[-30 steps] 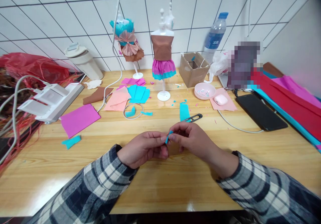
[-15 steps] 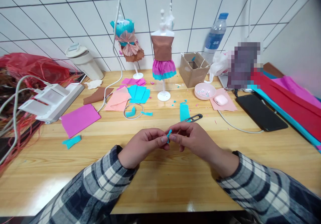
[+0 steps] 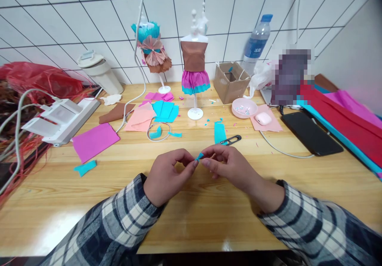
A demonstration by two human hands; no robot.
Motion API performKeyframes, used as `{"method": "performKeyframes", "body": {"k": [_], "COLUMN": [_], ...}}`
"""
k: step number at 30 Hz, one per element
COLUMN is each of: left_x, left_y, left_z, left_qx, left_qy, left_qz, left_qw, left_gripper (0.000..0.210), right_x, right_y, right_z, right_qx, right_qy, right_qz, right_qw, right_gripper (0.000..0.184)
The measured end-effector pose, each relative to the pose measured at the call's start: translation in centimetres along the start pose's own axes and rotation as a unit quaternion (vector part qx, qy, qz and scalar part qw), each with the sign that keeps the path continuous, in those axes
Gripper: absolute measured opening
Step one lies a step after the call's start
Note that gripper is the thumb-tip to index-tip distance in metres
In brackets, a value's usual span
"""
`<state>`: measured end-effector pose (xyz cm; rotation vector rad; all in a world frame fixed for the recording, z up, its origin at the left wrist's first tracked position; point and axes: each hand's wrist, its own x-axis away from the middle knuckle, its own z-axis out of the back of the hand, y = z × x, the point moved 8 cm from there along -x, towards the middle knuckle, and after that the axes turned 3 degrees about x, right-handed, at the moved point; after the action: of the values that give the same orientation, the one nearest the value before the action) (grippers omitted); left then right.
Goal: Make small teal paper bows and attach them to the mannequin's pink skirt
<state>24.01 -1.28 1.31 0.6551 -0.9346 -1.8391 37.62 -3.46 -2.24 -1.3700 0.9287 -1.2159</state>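
A small twisted piece of turquoise crepe paper is held over the table in front of me. My left hand pinches its lower end between thumb and forefinger. At its upper right end are the closed fingertips of my right hand; some of those fingers are hidden behind the hand. Just beyond the right hand lie black thread snips and a turquoise paper strip. Farther back stands a mini dress form in a brown top and a magenta skirt with a turquoise hem.
Folded turquoise sheets, pink sheets and a magenta sheet lie on the left. Behind are a second dressed form, a cardboard box and a water bottle. A pink bowl and a phone lie right.
The turquoise piece has tilted and shifted slightly up and left, its shape changing from crossed ends to a slanted strip. My left hand has turned and risen a little; the right barely moved.
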Motion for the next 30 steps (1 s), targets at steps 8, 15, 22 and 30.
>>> {"method": "performKeyframes", "body": {"k": [8,15,22,30], "left_x": [0.3,0.1,1.0,0.7], "left_y": [0.6,-0.9,-2.4,-1.8], "left_z": [-0.4,-1.4,-3.9,-3.5], "left_qx": [-0.056,0.16,0.416,0.375], "left_qy": [-0.01,-0.075,-0.188,-0.177], "left_qz": [-0.045,0.073,0.185,0.151], "left_qw": [0.997,0.982,0.87,0.897], "left_gripper": [0.015,0.02,0.025,0.029], "right_x": [-0.3,-0.4,-0.1,-0.1], "right_y": [0.1,0.0,-0.5,-0.8], "right_z": [0.1,0.2,0.1,0.4], "right_qx": [0.082,0.085,0.052,0.042], "right_qy": [0.015,0.015,-0.003,0.013], "right_qz": [0.006,0.036,0.061,0.051], "right_qw": [0.997,0.996,0.997,0.998], "right_gripper": [0.017,0.018,0.029,0.026]}}
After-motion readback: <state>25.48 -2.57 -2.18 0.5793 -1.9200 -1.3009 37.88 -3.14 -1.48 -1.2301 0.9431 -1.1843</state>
